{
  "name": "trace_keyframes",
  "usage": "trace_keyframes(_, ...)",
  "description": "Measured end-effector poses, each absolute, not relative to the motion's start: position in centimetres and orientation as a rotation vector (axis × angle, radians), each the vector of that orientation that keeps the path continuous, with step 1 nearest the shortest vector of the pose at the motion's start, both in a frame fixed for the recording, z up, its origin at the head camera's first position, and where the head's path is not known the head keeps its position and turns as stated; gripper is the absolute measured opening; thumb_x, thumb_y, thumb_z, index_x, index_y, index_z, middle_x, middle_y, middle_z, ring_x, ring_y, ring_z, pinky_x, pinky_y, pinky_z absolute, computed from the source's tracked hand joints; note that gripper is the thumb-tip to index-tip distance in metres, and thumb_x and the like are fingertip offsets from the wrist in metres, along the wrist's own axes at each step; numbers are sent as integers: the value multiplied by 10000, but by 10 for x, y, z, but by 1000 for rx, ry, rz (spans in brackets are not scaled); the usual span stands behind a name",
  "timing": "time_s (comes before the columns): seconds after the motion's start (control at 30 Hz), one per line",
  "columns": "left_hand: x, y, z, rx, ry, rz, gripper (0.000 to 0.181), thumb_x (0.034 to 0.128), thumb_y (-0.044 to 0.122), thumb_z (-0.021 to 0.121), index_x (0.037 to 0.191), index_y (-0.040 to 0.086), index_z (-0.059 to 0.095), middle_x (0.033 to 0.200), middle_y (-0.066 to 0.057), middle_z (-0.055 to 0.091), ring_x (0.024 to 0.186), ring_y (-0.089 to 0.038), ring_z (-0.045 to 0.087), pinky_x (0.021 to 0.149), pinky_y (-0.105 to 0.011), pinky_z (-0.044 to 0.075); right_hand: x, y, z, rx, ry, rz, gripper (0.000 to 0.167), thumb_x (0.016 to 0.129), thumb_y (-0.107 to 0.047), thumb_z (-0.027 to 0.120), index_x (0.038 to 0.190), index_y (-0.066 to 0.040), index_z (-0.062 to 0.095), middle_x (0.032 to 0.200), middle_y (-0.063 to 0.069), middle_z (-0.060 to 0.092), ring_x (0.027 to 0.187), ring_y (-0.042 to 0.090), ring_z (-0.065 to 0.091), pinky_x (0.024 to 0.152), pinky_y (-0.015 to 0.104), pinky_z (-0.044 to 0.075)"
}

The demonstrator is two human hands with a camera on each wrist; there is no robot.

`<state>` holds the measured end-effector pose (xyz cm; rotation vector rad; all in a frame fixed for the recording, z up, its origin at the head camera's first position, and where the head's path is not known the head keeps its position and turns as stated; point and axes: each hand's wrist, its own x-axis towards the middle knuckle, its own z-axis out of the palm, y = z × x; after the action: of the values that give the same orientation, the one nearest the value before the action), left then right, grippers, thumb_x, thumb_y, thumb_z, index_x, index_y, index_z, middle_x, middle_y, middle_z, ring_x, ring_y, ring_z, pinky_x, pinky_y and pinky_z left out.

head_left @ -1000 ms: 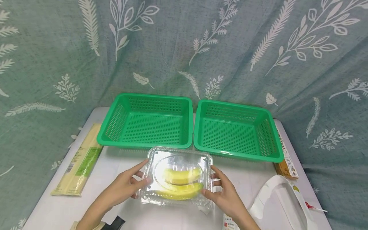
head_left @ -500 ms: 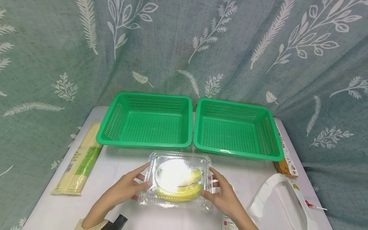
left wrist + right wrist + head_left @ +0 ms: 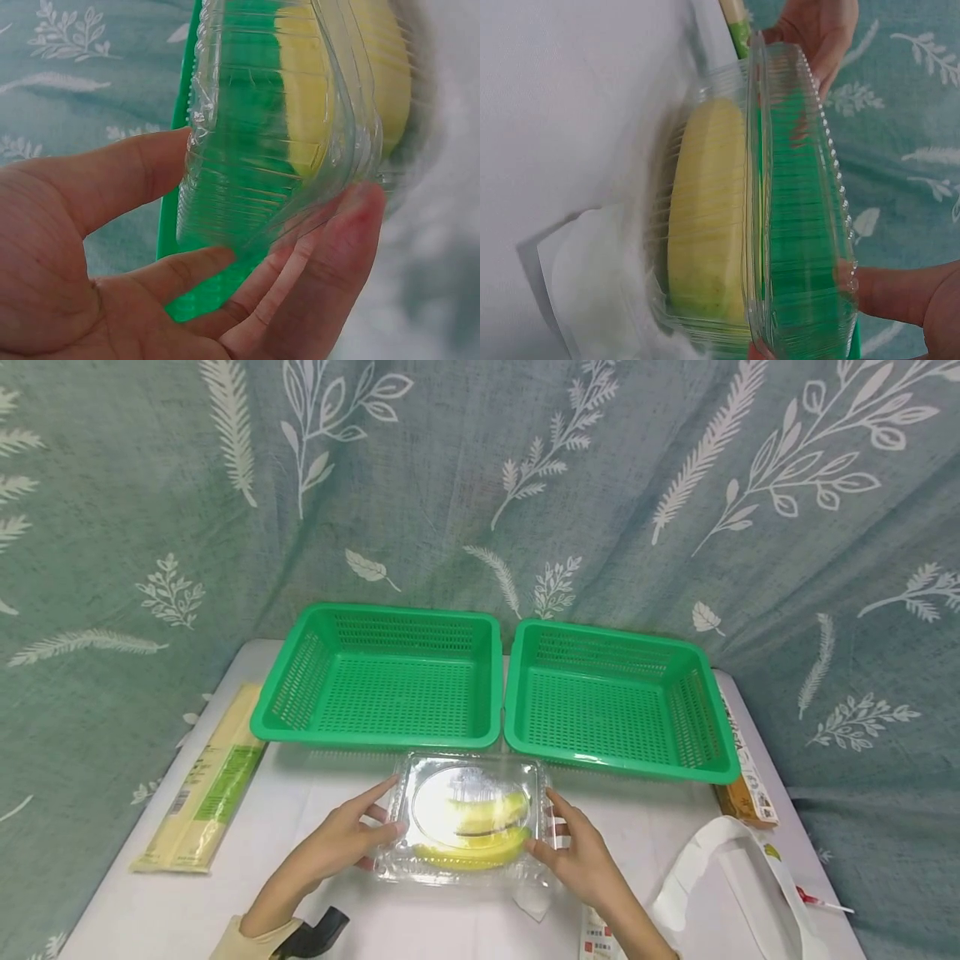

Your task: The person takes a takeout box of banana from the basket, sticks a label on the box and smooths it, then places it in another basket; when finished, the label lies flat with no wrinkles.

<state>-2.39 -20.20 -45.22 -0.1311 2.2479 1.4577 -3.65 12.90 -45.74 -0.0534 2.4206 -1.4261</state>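
Observation:
A clear plastic clamshell container (image 3: 480,766) is held between my two hands, near the middle of the table. Its lid lies closed, with bananas (image 3: 468,857) visible through it and glare hiding part of them. My left hand (image 3: 345,839) grips the container's left side, thumb on the near part and fingers farther along the edge. On the opposite side my right hand (image 3: 581,852) holds the edge the same way. In the right wrist view, a gap shows between the container (image 3: 810,247) and the white table surface, so it seems raised.
Two green baskets (image 3: 378,745) (image 3: 622,768) stand side by side behind the container. A long yellow-green packet (image 3: 202,785) lies left. To the right are a brown-and-white box (image 3: 750,793) and a white handled object (image 3: 693,860). A small white piece (image 3: 532,902) lies below the container.
Over the last second the container shifts slightly right and its near edge tips a little, with both hands still holding it. More of the small white piece below now shows.

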Motion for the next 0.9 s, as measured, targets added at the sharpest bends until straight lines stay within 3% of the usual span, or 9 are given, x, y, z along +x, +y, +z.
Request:
trace_keyframes(0.33, -26, -197, -453, -210, 2274, 1433, 806, 934, 301, 704, 1603, 189, 268, 1278, -241, 545, 792, -201, 640, 640, -355, 609, -34, 135, -457, -37, 2422, -1397, 789, 899, -315, 753, 1555, -114, 365, 1483, 216, 481, 1235, 352, 568, 916, 458, 580)
trace_keyframes(0.63, -27, -195, -451, -272, 2283, 1424, 779, 922, 300, 716, 1587, 232, 315, 1280, -218, 544, 770, -204, 648, 643, -354, 610, -25, 161, -442, -84, 2588, -1331, 617, 939, -342, 704, 1451, -64, 501, 1457, 149, 555, 1248, 312, 601, 934, 402, 574)
trace_keyframes(0.9, -27, -195, -452, -252, 2283, 1419, 825, 921, 323, 716, 1601, 208, 263, 1304, -238, 535, 835, -201, 655, 640, -347, 611, -16, 194, -445, 99, 2650, -1157, 546, 963, -370, 669, 1402, -65, 559, 1392, 136, 616, 1191, 278, 628, 917, 405, 575)
